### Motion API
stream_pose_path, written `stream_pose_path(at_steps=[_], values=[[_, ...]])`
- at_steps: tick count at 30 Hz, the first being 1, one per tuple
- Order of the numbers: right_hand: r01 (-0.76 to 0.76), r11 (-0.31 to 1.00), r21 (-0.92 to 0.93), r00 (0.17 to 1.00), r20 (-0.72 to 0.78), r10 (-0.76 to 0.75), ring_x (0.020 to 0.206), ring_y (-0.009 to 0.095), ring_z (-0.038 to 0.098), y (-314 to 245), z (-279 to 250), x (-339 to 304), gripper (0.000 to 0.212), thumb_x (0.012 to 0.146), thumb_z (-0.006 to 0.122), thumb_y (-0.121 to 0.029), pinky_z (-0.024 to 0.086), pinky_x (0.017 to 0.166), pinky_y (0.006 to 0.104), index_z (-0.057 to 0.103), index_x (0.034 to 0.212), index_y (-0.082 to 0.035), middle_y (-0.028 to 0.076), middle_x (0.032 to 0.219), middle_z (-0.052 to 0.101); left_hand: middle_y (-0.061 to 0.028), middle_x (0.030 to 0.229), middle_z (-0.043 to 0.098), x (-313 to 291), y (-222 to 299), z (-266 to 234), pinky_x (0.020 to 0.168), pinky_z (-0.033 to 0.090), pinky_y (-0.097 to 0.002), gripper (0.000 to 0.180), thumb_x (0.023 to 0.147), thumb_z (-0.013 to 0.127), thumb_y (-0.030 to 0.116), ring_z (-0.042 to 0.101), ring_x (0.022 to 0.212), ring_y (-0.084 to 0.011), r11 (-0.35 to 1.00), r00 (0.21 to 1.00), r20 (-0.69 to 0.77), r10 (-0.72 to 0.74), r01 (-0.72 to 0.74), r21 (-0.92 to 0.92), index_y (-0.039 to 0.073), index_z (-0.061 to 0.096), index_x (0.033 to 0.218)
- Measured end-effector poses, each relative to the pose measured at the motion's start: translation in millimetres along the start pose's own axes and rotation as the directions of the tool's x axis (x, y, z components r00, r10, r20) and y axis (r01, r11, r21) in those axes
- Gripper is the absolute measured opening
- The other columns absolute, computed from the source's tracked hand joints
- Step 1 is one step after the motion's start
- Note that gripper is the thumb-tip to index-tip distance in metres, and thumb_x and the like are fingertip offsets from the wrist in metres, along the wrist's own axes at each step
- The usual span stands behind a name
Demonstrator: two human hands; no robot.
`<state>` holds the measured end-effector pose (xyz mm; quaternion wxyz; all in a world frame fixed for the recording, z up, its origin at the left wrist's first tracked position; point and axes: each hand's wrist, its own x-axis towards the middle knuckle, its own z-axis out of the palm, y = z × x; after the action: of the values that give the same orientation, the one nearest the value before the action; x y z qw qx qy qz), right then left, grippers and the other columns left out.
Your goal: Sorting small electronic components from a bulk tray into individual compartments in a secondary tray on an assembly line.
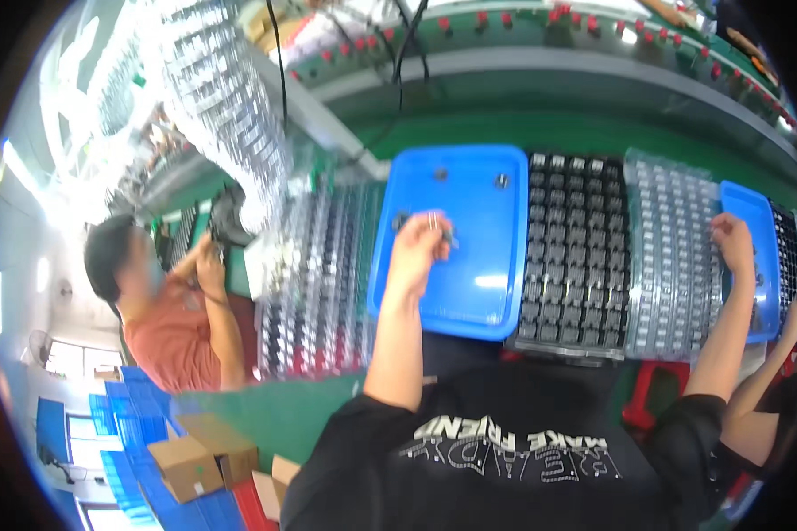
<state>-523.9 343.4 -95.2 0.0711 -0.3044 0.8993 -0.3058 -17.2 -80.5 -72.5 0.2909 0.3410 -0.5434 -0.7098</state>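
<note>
My left hand (423, 243) is closed over a blue tray (478, 243), fingers pinched around a small dark part (449, 237) that pokes out beside them. A few similar small parts (501, 181) lie in the tray, one close to the left of that hand. My right hand (732, 241) is held up with its fingers pressed together, by the right edge of a clear plastic tray (673, 257). Whatever those fingers hold, if anything, is too small to make out. Between the hands stands a black tray (576, 257) with rows of dark parts in its pockets.
A second blue tray (764, 265) and another black tray (786, 252) are at the right, near another person's arm (770, 372). Stacked clear trays (319, 274) stand at the left, beside a seated person (173, 310). A conveyor (540, 75) runs behind; cardboard boxes (190, 465) sit lower left.
</note>
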Motion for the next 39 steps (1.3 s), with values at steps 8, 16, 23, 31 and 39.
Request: stream_pose_path(at_steps=[8, 16, 23, 31, 39], values=[[-0.087, 0.994, 0.072, 0.989, -0.115, 0.095, 0.073, 0.010, 0.060, -80, 3, -20, 0.015, 0.097, 0.064, -0.012, 0.049, 0.067, 0.0255, 0.067, 0.108, -0.001, 0.005, 0.088, 0.069, -0.0088, 0.119, 0.069, -3, 22, 16, 0.068, 0.047, -0.0234, 0.028, 0.101, 0.058, 0.012, 0.055, 0.077, -0.0079, 0.981, 0.998, -0.022, -0.052, 0.055, 0.188, 0.003, 0.065, 0.127], [0.159, 0.602, 0.783, 0.980, -0.051, -0.193, 0.087, 0.013, 0.069, -272, 73, -134, 0.017, 0.097, 0.063, -0.001, 0.055, 0.080, 0.0259, 0.067, 0.113, 0.003, 0.008, 0.107, 0.071, -0.0085, 0.121, 0.065, -42, 23, 52, 0.083, 0.051, -0.0325, 0.035, 0.099, 0.067, 0.018, 0.062, 0.098, -0.0179, 0.719, 0.897, 0.439, -0.043, 0.333, -0.610, 0.003, 0.058, 0.130], [0.136, 0.404, 0.905, 0.963, -0.025, -0.267, 0.090, 0.013, 0.069, -331, 85, -169, 0.025, 0.087, 0.068, 0.012, 0.057, 0.080, 0.0255, 0.069, 0.112, 0.005, 0.010, 0.107, 0.072, -0.0146, 0.122, 0.066, -72, 40, 88, 0.092, 0.057, -0.0352, 0.044, 0.088, 0.073, -0.003, 0.068, 0.107, -0.0215, 0.982, 0.923, 0.343, 0.176, -0.139, -0.130, -0.003, 0.057, 0.129], [0.627, 0.583, 0.517, 0.758, -0.232, -0.610, 0.080, 0.019, 0.070, -354, 99, -169, 0.032, 0.071, 0.086, -0.004, 0.057, 0.066, 0.0286, 0.078, 0.102, -0.005, 0.009, 0.091, 0.072, -0.0183, 0.112, 0.070, -86, 58, 95, 0.095, 0.055, -0.0331, 0.088, 0.078, 0.078, -0.008, 0.069, 0.106, -0.0216, 0.908, 0.784, 0.514, 0.347, -0.417, 0.023, -0.006, 0.034, 0.154], [0.666, 0.566, 0.486, 0.728, -0.257, -0.636, 0.077, 0.019, 0.067, -355, 102, -174, 0.031, 0.070, 0.087, -0.009, 0.056, 0.065, 0.0290, 0.078, 0.100, -0.005, 0.008, 0.088, 0.069, -0.0200, 0.111, 0.071, -88, 60, 89, 0.094, 0.056, -0.0339, 0.092, 0.080, 0.081, -0.004, 0.070, 0.104, -0.0231, 0.908, 0.765, 0.541, 0.350, -0.419, 0.005, -0.007, 0.030, 0.156]])
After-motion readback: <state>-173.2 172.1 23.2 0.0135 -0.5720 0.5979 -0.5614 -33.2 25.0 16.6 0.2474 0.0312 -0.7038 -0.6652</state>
